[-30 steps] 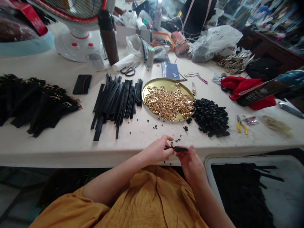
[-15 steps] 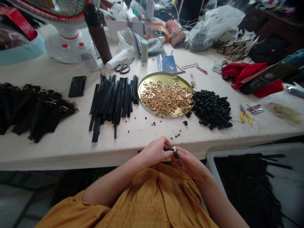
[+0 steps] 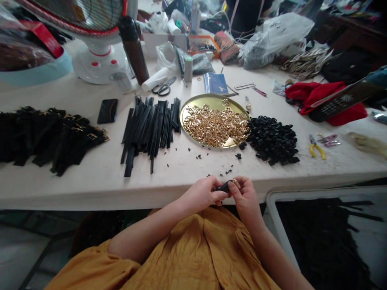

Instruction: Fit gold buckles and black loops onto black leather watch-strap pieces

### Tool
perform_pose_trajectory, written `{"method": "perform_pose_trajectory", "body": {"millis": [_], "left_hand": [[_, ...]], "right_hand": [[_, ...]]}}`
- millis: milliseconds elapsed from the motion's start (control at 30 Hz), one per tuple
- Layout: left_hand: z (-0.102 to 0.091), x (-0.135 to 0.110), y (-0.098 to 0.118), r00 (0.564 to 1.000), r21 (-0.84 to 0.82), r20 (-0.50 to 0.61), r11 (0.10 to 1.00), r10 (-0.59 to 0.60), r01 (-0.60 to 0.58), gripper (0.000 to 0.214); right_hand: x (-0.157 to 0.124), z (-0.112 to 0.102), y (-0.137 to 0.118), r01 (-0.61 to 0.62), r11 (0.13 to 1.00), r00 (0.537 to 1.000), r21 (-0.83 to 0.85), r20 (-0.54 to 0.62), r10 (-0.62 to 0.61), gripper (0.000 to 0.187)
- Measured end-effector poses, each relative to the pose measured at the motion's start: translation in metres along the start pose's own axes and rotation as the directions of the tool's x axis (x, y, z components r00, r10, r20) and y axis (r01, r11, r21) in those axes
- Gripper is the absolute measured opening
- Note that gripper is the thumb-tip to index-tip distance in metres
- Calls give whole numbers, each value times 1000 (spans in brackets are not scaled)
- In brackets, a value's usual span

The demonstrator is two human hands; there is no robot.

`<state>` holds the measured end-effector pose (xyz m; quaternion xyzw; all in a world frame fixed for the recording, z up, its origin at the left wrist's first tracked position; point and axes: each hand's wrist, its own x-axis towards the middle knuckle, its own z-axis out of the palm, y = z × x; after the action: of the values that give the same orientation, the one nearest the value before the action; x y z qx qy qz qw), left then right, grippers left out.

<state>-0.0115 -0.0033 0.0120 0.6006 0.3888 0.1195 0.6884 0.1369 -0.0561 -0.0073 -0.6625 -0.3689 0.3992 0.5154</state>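
My left hand (image 3: 208, 192) is closed on a black strap (image 3: 223, 187) just off the table's front edge. At the strap's right end my right hand (image 3: 244, 193) pinches a small gold buckle (image 3: 236, 184) and the strap beside it. Fingers cover most of both pieces. Beyond my hands, a round gold tray (image 3: 238, 101) holds a heap of gold buckles (image 3: 216, 127). To its right lies a pile of small black loops (image 3: 273, 140), and to its left a bunch of black straps (image 3: 148, 131). Straps with buckles on them (image 3: 63, 133) are heaped at the far left.
Yellow-handled pliers (image 3: 317, 148) lie right of the loops. A phone (image 3: 107, 111), scissors (image 3: 164, 88), a thread cone (image 3: 188, 69) and a fan (image 3: 99, 60) stand or lie farther back. A white bin (image 3: 272, 201) with black strips is at my lower right.
My right hand has turned upward and now pinches the buckle end from above. The strap end, which hung down, now lies between both hands. The view has shifted slightly left.
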Motion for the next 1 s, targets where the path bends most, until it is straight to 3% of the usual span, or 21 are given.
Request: {"method": "perform_pose_trajectory", "body": {"millis": [167,300,433,500,667,767,867,1000], "left_hand": [[2,0,-5,999,69,13,997,43,-44,32],[-2,-2,-5,998,31,68,999,-17,15,22],[0,0,-6,998,-26,20,998,-57,58,20],[3,2,-8,999,-10,6,999,-44,44,20],[1,9,-8,997,10,79,1000,-3,2,24],[-11,11,2,998,206,37,977,44,-51,33],[-21,14,16,993,439,-9,893,116,-100,38],[-28,31,24,974,603,-108,792,199,-95,41]], "right_hand": [[-7,-5,3,-81,997,983,-6,168,81,32],[-10,-8,10,10,991,998,-135,59,-2,28],[-12,-3,13,151,938,986,-313,-13,-164,24],[-12,-2,13,160,943,987,-293,39,-156,23],[-8,-6,11,-5,997,975,-73,222,22,28],[1,-11,10,78,981,979,-180,201,-41,36],[19,-11,15,130,945,983,-302,163,-83,38],[53,0,28,196,917,976,-346,155,-150,40]]}}
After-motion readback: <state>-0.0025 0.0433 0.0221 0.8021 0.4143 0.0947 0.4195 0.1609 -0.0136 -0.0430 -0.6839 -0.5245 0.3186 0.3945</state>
